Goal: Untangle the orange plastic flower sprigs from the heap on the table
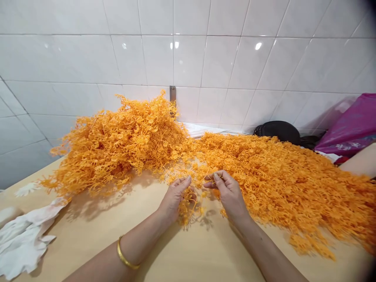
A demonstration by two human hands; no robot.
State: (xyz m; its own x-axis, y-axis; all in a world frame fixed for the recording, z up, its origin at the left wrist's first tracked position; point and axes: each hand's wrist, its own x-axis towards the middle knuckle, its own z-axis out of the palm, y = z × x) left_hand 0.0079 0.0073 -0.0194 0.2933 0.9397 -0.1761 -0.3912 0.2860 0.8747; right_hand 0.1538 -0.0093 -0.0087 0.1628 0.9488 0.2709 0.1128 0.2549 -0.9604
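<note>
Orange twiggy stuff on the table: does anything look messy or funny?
Yes, a little. The orange branching sprigs are heaped against the tile wall and sprawl across the tan tabletop, with a loose clump straggling away from the pile. A crumpled white cloth also lies bunched at the left.

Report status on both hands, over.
Left hand and right hand pinching orange branching sprig. Heaped orange sprigs directly beyond the hands. White cloth off to the left, on the tan tabletop.
</note>
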